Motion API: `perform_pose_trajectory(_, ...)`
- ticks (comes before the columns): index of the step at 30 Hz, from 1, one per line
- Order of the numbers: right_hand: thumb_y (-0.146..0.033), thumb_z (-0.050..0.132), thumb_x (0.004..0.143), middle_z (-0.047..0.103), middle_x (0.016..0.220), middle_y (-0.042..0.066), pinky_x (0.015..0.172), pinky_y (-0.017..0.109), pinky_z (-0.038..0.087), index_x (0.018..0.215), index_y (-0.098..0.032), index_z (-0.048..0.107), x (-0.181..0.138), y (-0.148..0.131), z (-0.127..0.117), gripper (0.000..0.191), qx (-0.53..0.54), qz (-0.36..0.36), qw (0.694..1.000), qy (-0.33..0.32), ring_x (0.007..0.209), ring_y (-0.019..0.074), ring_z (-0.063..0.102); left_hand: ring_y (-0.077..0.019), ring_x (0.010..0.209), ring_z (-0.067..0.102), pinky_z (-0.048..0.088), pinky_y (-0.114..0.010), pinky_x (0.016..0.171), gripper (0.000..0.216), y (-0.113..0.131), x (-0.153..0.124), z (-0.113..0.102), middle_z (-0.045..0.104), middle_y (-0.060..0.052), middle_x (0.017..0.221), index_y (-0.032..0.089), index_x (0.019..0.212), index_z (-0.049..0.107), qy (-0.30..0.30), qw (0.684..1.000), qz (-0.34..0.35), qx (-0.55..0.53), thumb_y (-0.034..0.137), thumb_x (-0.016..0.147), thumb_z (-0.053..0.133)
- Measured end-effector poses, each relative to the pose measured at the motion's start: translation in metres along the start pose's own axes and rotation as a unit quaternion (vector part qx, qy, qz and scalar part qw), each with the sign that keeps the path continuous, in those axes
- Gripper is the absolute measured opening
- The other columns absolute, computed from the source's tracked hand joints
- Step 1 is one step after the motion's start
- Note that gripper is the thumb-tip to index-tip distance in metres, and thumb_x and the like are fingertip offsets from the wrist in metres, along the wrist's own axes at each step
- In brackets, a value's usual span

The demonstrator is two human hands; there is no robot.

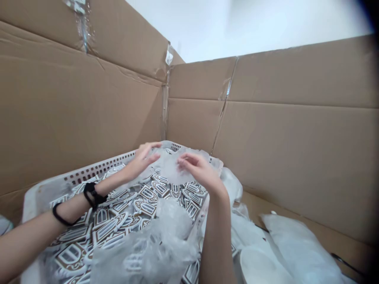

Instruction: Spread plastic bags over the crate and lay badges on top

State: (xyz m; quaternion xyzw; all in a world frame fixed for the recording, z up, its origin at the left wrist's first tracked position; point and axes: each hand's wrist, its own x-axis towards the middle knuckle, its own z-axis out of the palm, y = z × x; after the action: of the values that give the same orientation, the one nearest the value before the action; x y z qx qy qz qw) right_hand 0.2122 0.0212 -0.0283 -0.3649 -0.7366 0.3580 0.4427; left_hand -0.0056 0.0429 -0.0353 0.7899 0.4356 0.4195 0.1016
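My left hand (143, 159) reaches over the far part of a white plastic basket (38, 197), its thumb and fingers apart and nothing gripped. Beside it, my right hand (198, 169) has its fingers curled in at a translucent plastic bag (170, 169), which spreads between both hands; the fingertips are slightly blurred. Many flat brown-and-white window-shaped pieces (146, 207) with scroll patterns fill the basket in a loose heap. Crumpled over the near part of the heap is more translucent plastic (166, 240), with some pieces showing through.
Tall cardboard walls (281, 138) meet at a corner behind the basket, with clear tape on their seams. To the right lie a stuffed white bag (302, 244), a white round container (260, 264) and other white plastic. A dark cable (346, 262) runs at lower right.
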Motion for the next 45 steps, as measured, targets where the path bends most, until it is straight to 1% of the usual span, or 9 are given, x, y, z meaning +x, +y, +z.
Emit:
perform_pose_trajectory(4,-0.042,0.06,0.079,0.051,0.058,-0.004,0.047,0.023,0.038,0.077,-0.02,0.054,0.001,-0.007,-0.001,0.022,0.18,-0.002,0.978,0.101,0.048,0.0093,0.047,-0.0285,0.116,0.049,0.038,-0.042,0.099,0.06,0.027,-0.013,0.016,0.054,-0.011,0.128,0.022,0.125,0.049,-0.121,0.98,0.001,-0.159,0.06,0.078,0.054)
perform_pose_trajectory(10,-0.056,0.049,0.082,0.063,0.074,0.004,0.056,0.029,0.048,0.086,-0.02,0.058,0.007,-0.015,0.014,0.038,0.263,-0.013,0.962,0.071,0.065,0.0156,0.06,-0.0147,0.062,0.049,0.041,-0.027,0.06,0.032,0.046,-0.017,0.013,0.052,0.0,0.066,0.02,0.073,0.053,-0.01,0.976,-0.072,-0.205,0.05,0.085,0.048)
perform_pose_trajectory(13,-0.056,0.06,0.077,0.063,0.102,0.008,0.068,0.03,0.047,0.099,-0.022,0.062,0.001,-0.02,0.018,0.04,0.133,-0.031,0.989,0.062,0.083,0.0172,0.057,-0.0139,0.062,0.047,0.04,-0.025,0.059,0.03,0.046,-0.018,0.011,0.049,0.001,0.067,0.02,0.074,0.052,0.035,0.971,-0.049,-0.231,0.047,0.087,0.048)
perform_pose_trajectory(16,-0.045,0.07,0.072,0.06,0.085,0.003,0.064,0.028,0.041,0.086,-0.022,0.058,-0.002,-0.02,0.021,0.029,0.045,-0.023,0.997,0.063,0.075,0.0157,0.053,-0.0132,0.062,0.045,0.039,-0.024,0.058,0.029,0.043,-0.019,0.01,0.047,0.001,0.067,0.02,0.076,0.051,0.049,0.972,-0.029,-0.227,0.045,0.09,0.047)
perform_pose_trajectory(24,-0.033,0.069,0.07,0.045,0.064,-0.006,0.061,0.023,0.037,0.065,-0.022,0.037,0.009,-0.019,0.024,0.034,0.29,-0.078,0.929,0.217,0.06,0.0094,0.042,-0.0129,0.063,0.043,0.038,-0.024,0.063,0.031,0.041,-0.022,0.009,0.044,0.002,0.064,0.02,0.07,0.045,0.163,0.967,-0.032,-0.196,0.042,0.093,0.044)
perform_pose_trajectory(28,-0.043,0.07,0.068,0.05,0.067,-0.004,0.059,0.026,0.041,0.083,-0.024,0.045,0.006,-0.022,0.022,0.035,0.296,-0.038,0.938,0.177,0.061,0.0126,0.048,-0.0134,0.066,0.043,0.039,-0.023,0.064,0.031,0.039,-0.024,0.008,0.044,0.002,0.069,0.021,0.072,0.043,0.194,0.959,-0.035,-0.205,0.044,0.093,0.043)
perform_pose_trajectory(32,-0.049,0.067,0.071,0.059,0.073,0.003,0.064,0.028,0.043,0.079,-0.02,0.06,0.005,-0.021,0.024,0.031,0.174,-0.008,0.98,0.097,0.068,0.016,0.053,-0.0153,0.073,0.051,0.044,-0.025,0.07,0.028,0.043,-0.026,0.007,0.054,-0.001,0.079,0.023,0.085,0.049,0.132,0.959,-0.032,-0.249,0.05,0.09,0.045)
perform_pose_trajectory(37,-0.044,0.071,0.066,0.059,0.069,0.001,0.057,0.026,0.042,0.073,-0.019,0.06,0.009,-0.018,0.029,0.028,0.186,-0.047,0.975,0.113,0.061,0.0141,0.051,-0.0185,0.08,0.061,0.05,-0.03,0.074,0.041,0.051,-0.027,0.014,0.065,-0.005,0.092,0.025,0.11,0.049,-0.033,0.931,-0.094,-0.352,0.043,0.076,0.065)
perform_pose_trajectory(45,-0.051,0.064,0.07,0.032,0.046,-0.009,0.038,0.022,0.019,0.079,-0.018,0.061,0.003,-0.007,0.003,0.034,0.147,0.015,0.975,0.168,0.039,0.0067,0.023,-0.0159,0.068,0.057,0.046,-0.025,0.059,0.032,0.036,-0.019,0.012,0.06,-0.002,0.071,0.019,0.088,0.063,0.12,0.932,-0.136,-0.313,0.049,0.077,0.06)
